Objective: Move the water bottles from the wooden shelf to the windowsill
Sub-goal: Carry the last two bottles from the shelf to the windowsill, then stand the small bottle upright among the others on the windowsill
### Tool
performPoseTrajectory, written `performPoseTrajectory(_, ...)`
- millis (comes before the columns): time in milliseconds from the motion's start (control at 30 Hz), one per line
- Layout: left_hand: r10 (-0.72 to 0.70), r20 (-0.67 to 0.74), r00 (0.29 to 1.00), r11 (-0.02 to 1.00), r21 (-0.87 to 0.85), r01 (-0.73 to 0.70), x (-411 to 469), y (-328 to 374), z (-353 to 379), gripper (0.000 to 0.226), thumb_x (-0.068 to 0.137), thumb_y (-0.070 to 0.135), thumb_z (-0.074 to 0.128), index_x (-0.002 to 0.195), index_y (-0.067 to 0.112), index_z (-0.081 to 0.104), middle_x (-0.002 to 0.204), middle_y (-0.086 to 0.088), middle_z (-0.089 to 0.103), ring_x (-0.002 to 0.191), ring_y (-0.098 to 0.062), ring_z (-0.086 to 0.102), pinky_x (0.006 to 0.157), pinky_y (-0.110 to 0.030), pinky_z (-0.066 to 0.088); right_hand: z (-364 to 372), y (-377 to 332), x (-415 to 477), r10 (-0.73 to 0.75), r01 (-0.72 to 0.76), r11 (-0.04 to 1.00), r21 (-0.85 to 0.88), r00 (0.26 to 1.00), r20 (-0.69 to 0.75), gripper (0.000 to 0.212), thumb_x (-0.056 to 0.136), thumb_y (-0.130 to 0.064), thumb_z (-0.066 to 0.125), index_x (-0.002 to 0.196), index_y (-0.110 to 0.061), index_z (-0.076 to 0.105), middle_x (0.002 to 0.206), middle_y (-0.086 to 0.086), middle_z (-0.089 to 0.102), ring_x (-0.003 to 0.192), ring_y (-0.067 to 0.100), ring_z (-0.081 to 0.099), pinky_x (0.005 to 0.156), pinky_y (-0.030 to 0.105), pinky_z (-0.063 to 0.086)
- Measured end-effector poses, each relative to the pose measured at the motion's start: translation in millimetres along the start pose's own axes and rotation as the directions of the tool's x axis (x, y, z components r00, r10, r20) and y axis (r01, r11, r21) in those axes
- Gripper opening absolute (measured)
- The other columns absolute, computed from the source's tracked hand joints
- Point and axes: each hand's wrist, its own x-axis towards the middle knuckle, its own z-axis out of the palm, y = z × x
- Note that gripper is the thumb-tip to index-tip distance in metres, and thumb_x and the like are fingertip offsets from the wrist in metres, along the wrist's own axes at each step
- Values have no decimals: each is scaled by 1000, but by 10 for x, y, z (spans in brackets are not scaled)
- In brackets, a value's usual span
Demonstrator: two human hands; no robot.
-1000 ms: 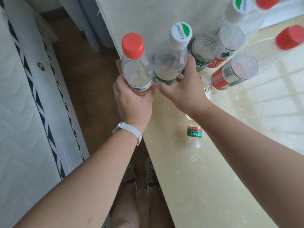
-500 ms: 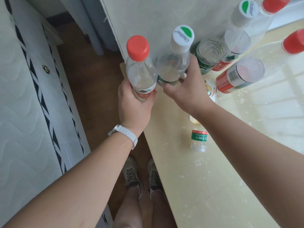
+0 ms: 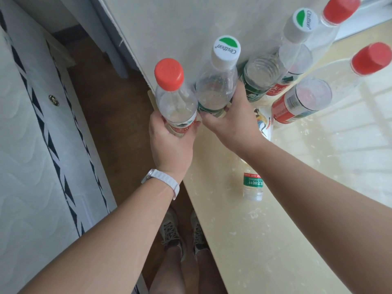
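Both hands keep gripping clear bottles (image 3: 177, 105) upright on windowsill (image 3: 265, 240).

- I see a glossy cream windowsill (image 3: 265, 240) carrying several clear bottles clustered at its far end
- One small green-labelled bottle (image 3: 252, 185) stands alone nearer me
- A red-labelled bottle (image 3: 301, 101) stands near the green-labelled capless one (image 3: 257, 81)

Bright daylight, clear picture, bent edges.
Light comes from the right and shines on the glossy windowsill (image 3: 275, 240), where pale window squares glow. The floor (image 3: 110, 115) looks dim. The wide lens makes the bottles (image 3: 216, 90) lean outward. Nothing looks blurry.
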Motion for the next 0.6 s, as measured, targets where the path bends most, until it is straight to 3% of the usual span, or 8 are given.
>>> performPoseTrajectory(133, -46, 31, 998, 999, 4, 46, -9, 28, -43, 71, 65, 43, 91, 120, 19, 54, 120, 3, 67, 113, -14, 65, 92, -43, 57, -25, -24, -41, 16, -16, 1000, 23, 1000, 17, 84, 74, -42, 79, 143, -20, 38, 131, -10, 58, 118, 3, 58, 98, 33, 52)
performPoseTrajectory(233, -85, 91, 992, 996, 27, 83, -92, 48, -149, 71, 68, 39, 92, 124, 27, 50, 129, 9, 61, 121, -5, 58, 99, -34, 52, -130, -53, -140, 34, -34, 999, 6, 999, 41, 89, 75, -44, 78, 147, -21, 33, 141, -12, 50, 126, -4, 48, 99, 13, 42)
performPoseTrajectory(333, -111, 172, 979, 990, 102, 95, -331, -3, -323, 68, 76, 30, 88, 130, 29, 46, 135, 7, 55, 126, -4, 53, 102, -26, 46, -303, -40, -309, 63, -59, 995, -80, 996, 55, 92, 79, -41, 77, 152, -20, 25, 151, -7, 41, 138, 5, 39, 109, 26, 38)
performPoseTrajectory(400, -111, 223, 969, 982, 173, 73, -535, -39, -427, 61, 81, 28, 84, 132, 18, 50, 133, 4, 54, 125, -8, 53, 105, -32, 47, -447, -14, -455, 87, -83, 991, -103, 996, 33, 84, 83, -33, 77, 150, -19, 29, 147, -6, 44, 135, 9, 42, 109, 31, 40)
performPoseTrajectory(500, -87, 341, 936, 970, 245, 1, -785, -77, -450, 43, 89, 26, 76, 125, 12, 58, 120, 8, 56, 114, -8, 56, 101, -42, 51, -669, 55, -679, 129, -130, 985, -110, 991, -20, 55, 87, -27, 72, 136, -25, 46, 130, -12, 53, 119, 5, 52, 102, 31, 46)
performPoseTrajectory(600, -11, 485, 874, 967, 229, -115, -885, 2, -305, 43, 88, 42, 63, 120, 13, 64, 112, 12, 58, 110, -8, 58, 98, -38, 52, -845, 188, -888, 202, -216, 960, -178, 975, -93, 40, 88, -28, 69, 125, -28, 52, 121, -11, 54, 105, 3, 53, 92, 30, 50)
